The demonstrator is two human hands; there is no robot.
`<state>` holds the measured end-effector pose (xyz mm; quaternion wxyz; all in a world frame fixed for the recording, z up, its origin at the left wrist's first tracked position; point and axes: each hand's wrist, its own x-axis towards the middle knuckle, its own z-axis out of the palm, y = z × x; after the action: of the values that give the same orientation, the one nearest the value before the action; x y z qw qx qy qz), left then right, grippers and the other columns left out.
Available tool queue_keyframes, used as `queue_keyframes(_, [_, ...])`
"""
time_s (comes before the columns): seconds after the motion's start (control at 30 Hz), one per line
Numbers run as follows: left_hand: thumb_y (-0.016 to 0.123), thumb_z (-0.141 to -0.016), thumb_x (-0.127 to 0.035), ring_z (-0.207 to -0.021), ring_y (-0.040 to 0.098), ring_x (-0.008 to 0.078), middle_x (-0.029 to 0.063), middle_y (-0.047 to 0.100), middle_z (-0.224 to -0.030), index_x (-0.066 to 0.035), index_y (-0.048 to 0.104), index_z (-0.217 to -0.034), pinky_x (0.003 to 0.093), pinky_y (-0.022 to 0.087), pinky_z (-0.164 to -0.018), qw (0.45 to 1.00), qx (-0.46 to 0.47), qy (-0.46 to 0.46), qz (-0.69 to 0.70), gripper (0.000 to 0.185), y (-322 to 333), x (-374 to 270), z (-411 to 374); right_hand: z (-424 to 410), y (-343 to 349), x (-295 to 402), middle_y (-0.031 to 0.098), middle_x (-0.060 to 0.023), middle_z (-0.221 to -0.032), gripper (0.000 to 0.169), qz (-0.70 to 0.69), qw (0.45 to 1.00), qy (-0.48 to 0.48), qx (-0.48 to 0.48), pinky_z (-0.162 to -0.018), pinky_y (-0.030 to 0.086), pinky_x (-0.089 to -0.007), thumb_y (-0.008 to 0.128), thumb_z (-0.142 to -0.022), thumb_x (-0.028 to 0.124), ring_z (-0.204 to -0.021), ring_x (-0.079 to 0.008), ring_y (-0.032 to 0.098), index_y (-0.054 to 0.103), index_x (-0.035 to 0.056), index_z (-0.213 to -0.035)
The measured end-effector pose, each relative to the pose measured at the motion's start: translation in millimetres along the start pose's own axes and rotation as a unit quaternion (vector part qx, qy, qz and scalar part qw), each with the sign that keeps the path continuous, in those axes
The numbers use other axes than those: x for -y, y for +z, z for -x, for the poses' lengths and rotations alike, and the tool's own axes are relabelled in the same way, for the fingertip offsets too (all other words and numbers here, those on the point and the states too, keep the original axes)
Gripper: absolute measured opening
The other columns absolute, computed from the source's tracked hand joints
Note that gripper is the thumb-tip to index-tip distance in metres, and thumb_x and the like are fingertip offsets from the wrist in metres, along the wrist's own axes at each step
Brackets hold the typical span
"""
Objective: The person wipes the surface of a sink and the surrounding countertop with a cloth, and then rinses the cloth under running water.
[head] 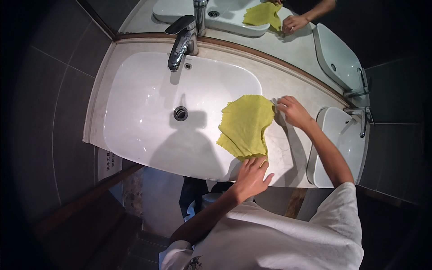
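Note:
A yellow cloth with zigzag-cut edges lies spread over the right rim of a white washbasin, partly on the pale countertop. My left hand is at the cloth's lower edge, fingertips on it and thumb stretched away; whether the fabric is pinched is unclear. Just beyond the cloth's upper right corner, my right hand hovers low or rests over the countertop, fingers bent and a little apart, with nothing visible in them. Folds run across the cloth's lower part.
A chrome faucet stands behind the basin, whose drain is uncovered. At the right is a second white basin with its own faucet. A wall mirror runs along the back, reflecting hands and cloth. Dark tiled wall borders the left.

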<state>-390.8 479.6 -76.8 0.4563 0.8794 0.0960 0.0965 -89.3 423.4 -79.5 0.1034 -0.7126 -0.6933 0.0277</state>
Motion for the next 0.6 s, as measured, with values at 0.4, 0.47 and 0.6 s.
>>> queue_keyframes(0.4, [0.055,-0.098,-0.028,-0.145,0.019,0.0447,0.0275,0.023,-0.157,0.002,0.035,-0.147,0.0503,0.019,-0.118,0.98,-0.109,-0.147,0.081,0.062,38.8,109.1,-106.9,91.3,111.4,117.1,0.055,-0.0217,-0.123,0.016,-0.086,0.845,0.433,-0.301,-0.096,0.045,-0.0451,0.067,-0.081,0.006,-0.115,-0.0392,0.05,0.066,0.0006,-0.097])
queue_keyframes(0.47, [0.055,-0.097,-0.03,-0.144,0.02,0.0476,0.0291,0.02,-0.157,0.0,0.026,-0.152,0.052,0.019,-0.117,0.991,-0.101,-0.073,0.043,0.069,43.7,95.6,-69.1,96.6,117.8,114.5,0.044,-0.0257,-0.14,0.037,-0.017,0.859,0.436,-0.266,-0.105,0.035,-0.0519,0.068,-0.084,0.018,-0.129,-0.0443,0.041,0.062,0.0019,-0.117])
queue_keyframes(0.6, [0.059,-0.094,-0.031,-0.144,0.019,0.0489,0.0289,0.014,-0.158,-0.001,0.02,-0.154,0.0547,0.019,-0.116,0.992,-0.023,-0.122,-0.015,0.077,42.4,79.5,-38.0,94.1,122.2,111.2,0.025,-0.0271,-0.156,0.066,-0.013,0.858,0.492,-0.146,-0.112,0.022,-0.0558,0.06,-0.089,0.03,-0.143,-0.0461,0.025,0.041,0.0024,-0.146])
